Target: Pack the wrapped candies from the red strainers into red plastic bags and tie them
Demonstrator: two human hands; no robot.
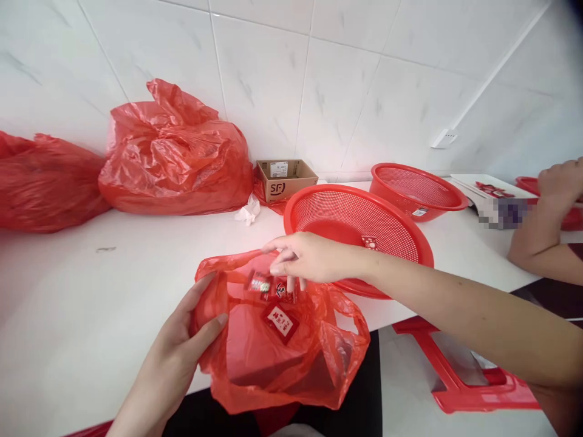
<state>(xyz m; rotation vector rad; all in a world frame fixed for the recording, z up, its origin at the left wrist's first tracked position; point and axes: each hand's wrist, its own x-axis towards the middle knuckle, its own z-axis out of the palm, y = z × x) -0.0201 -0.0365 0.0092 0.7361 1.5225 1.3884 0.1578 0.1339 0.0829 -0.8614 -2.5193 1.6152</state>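
Note:
A thin red plastic bag (pixel 255 358) lies with its mouth open at the table's front edge. My left hand (pixel 186 340) pinches the left side of its rim between thumb and fingers. Over the mouth hangs my right hand (pixel 303 258), its fingers loosely apart and pointing down and left. Right below those fingers are small red packets (pixel 259 284), slightly blurred; I see no grip on them. Another red packet (pixel 281 321) with a white printed panel lies inside the bag. Under my right forearm stands a red mesh basket (pixel 314 203) holding a small red-and-white packet (pixel 369 243).
Two big red bags (pixel 177 158) (pixel 45 182) stand against the wall at left. A cardboard box (pixel 286 179), crumpled tissue (pixel 249 210) and a second red basket (pixel 416 188) are behind. At right are another person's arm (pixel 542 224) and a red stool (pixel 455 376).

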